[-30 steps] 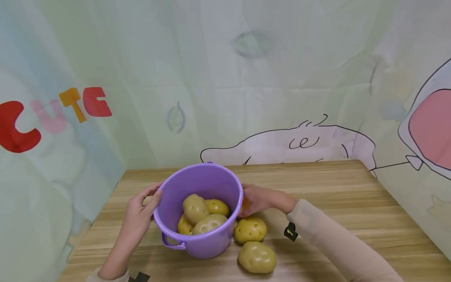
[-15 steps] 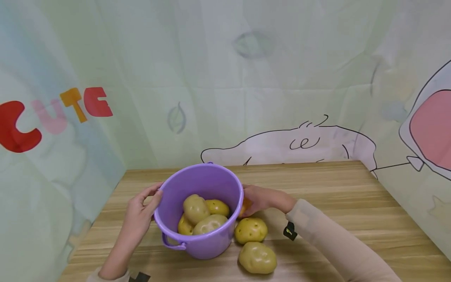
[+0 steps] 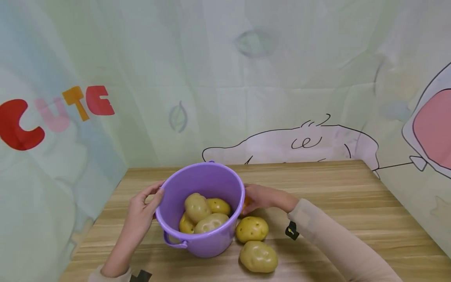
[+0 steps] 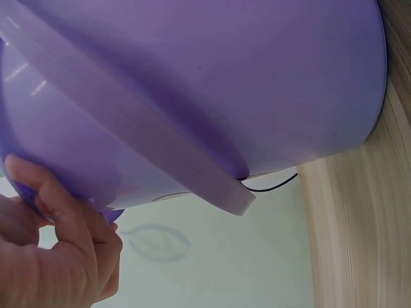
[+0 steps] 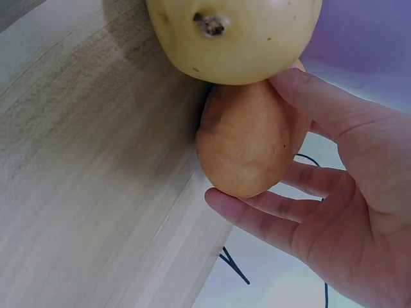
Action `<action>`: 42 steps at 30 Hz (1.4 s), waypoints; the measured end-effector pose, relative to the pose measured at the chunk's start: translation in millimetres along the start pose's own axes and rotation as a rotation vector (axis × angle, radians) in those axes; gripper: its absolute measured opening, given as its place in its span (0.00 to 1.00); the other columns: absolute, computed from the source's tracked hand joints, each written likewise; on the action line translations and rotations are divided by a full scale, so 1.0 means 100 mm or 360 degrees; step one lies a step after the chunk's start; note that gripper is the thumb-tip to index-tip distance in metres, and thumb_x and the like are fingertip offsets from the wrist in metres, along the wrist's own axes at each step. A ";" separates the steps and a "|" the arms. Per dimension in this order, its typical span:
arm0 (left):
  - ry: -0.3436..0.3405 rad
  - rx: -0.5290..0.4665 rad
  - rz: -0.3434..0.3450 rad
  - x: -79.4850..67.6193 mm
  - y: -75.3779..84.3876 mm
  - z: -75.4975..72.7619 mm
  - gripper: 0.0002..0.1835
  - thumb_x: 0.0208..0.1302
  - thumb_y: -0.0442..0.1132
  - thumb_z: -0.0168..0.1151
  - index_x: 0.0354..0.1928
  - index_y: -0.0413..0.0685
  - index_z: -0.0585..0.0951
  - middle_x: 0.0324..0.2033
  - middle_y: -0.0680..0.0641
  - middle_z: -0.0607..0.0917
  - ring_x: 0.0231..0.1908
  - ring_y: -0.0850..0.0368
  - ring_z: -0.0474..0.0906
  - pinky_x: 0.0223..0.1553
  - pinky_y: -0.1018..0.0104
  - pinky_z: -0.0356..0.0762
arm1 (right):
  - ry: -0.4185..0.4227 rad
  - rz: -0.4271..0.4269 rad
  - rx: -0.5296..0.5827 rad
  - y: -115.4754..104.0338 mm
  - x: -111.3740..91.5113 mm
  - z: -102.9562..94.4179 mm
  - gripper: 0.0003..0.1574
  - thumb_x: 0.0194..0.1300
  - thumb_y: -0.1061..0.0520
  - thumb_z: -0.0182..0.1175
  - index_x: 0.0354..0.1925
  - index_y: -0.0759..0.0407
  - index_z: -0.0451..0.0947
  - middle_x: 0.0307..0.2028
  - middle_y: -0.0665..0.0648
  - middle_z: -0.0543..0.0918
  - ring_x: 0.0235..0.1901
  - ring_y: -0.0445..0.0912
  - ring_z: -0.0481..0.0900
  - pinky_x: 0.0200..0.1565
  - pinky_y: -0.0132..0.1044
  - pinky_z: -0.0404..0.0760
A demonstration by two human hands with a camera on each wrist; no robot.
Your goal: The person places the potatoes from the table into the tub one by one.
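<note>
A purple bucket (image 3: 211, 244) stands on the table with several potatoes in it, among them a pale one (image 3: 197, 207) and a yellower one (image 3: 219, 205). My left hand (image 3: 139, 213) grips the bucket's rim at the left side; in the left wrist view the bucket's handle strap (image 4: 148, 135) hangs across the wall. Beyond the bucket's right side my right hand (image 3: 266, 197) holds an orange-brown potato (image 5: 247, 141) between thumb and fingers, mostly hidden by bucket and hand in the head view. Nearer me lie a yellow potato (image 3: 252, 229) and a pale potato (image 3: 258, 257).
The wood-grain table (image 3: 338, 219) extends right of the bucket. Its back edge meets a printed cloth backdrop (image 3: 225, 98), which also hangs along the left and right sides.
</note>
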State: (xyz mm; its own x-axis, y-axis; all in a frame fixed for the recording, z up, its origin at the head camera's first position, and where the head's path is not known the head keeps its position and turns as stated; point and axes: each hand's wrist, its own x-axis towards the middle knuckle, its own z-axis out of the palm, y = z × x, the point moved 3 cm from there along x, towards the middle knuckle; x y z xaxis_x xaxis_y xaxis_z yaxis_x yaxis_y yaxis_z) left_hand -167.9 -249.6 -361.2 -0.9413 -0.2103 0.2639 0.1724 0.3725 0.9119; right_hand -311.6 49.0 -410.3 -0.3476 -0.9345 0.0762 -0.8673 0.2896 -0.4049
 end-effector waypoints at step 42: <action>-0.0012 -0.0009 0.0008 0.00 -0.01 0.01 0.23 0.77 0.43 0.53 0.65 0.34 0.74 0.49 0.33 0.76 0.30 0.57 0.87 0.31 0.61 0.89 | 0.0276 0.0292 -0.0101 -0.23 -0.29 -0.95 0.32 0.61 0.47 0.72 0.59 0.60 0.77 0.43 0.53 0.81 0.41 0.46 0.75 0.43 0.38 0.80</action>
State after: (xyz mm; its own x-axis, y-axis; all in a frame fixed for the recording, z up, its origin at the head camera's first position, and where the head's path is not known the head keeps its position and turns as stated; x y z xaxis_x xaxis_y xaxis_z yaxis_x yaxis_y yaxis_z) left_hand -168.1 -249.3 -362.3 -0.9427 -0.2014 0.2659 0.1785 0.3686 0.9123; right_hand -315.2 88.6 -316.6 -0.5524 -0.8172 0.1643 -0.8028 0.4684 -0.3690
